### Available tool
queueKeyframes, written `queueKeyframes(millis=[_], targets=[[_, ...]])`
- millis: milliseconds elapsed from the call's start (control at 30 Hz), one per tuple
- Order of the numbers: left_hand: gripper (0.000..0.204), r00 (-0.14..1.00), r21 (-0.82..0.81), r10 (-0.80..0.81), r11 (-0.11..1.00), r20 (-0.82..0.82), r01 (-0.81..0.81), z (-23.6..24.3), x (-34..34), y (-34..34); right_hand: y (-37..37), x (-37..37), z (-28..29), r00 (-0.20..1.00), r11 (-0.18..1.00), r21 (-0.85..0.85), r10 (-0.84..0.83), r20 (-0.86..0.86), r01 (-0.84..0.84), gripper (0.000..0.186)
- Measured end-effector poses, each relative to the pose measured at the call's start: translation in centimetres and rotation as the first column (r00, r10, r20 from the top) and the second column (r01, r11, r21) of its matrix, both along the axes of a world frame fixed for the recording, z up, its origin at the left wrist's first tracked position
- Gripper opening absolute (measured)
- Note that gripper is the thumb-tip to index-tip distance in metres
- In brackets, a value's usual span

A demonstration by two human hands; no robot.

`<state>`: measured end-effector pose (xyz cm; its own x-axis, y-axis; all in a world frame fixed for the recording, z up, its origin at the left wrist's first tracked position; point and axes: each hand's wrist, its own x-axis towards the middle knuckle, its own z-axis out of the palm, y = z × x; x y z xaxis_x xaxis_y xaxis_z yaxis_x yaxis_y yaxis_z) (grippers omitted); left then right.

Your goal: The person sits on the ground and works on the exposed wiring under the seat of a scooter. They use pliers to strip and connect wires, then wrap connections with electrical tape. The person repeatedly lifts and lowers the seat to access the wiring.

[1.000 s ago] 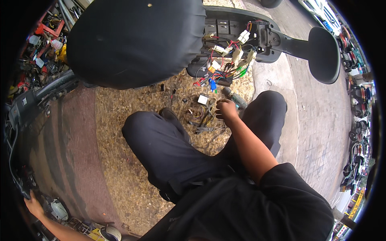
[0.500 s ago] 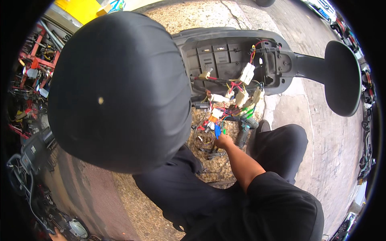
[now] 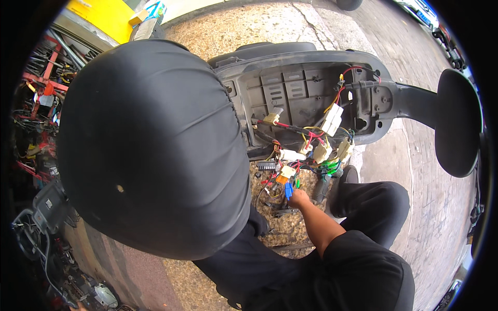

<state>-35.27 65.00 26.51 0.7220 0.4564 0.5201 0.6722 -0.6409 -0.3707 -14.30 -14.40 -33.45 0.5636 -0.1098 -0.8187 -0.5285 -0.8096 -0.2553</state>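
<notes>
My right hand (image 3: 298, 198) is closed, with a small blue plug connector (image 3: 288, 191) at its fingertips, low in a tangle of wires. Touching or very near the blue one is an orange connector (image 3: 282, 179). Just above hang several cream-white connectors, among them a large block (image 3: 332, 120), on red, yellow and black wires. The bundle spreads in front of an open black plastic housing (image 3: 306, 58) with a ribbed, slotted inside. My left hand is not to be seen; a big black padded seat (image 3: 155, 140) covers the left side of the view.
From the housing's right end a black arm carries a paddle-shaped black part (image 3: 456, 122). A dark, handle-like object (image 3: 322, 186) lies beside my shoe (image 3: 351, 175). Parts and tools crowd a red rack (image 3: 46, 80) at far left; a grey metal frame (image 3: 44, 249) stands below it.
The view has shifted, so the seat, housing and wires sit lower in the picture. My right hand stays at the blue connector.
</notes>
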Motion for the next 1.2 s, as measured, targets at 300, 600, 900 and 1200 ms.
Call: queueKeyframes(millis=[300,600,900,1200], targets=[[0.053,0.989,-0.282,0.022,0.959,0.147,0.021,-1.4,0.4,-1.3,-0.1,2.6,5.5,0.848,0.83,0.171,-0.518,-0.114,0.53,0.024],[0.054,0.988,-0.283,0.068,0.959,0.136,-0.027,-2.3,1.4,-2.8,0.8,0.0,16.1,0.714,0.349,0.664,-0.565,-0.414,0.661,0.004],[0.065,0.993,-0.194,0.074,0.979,0.092,-0.055,-2.0,1.8,-0.6,1.1,-3.4,28.1,0.854,0.8,0.598,-0.274,0.442,-0.053,0.021],[0.072,0.998,-0.206,0.028,0.978,0.055,-0.016,-1.2,2.0,1.6,0.3,-5.2,34.1,0.335,0.921,0.211,-0.096,0.937,-0.327,0.013]])
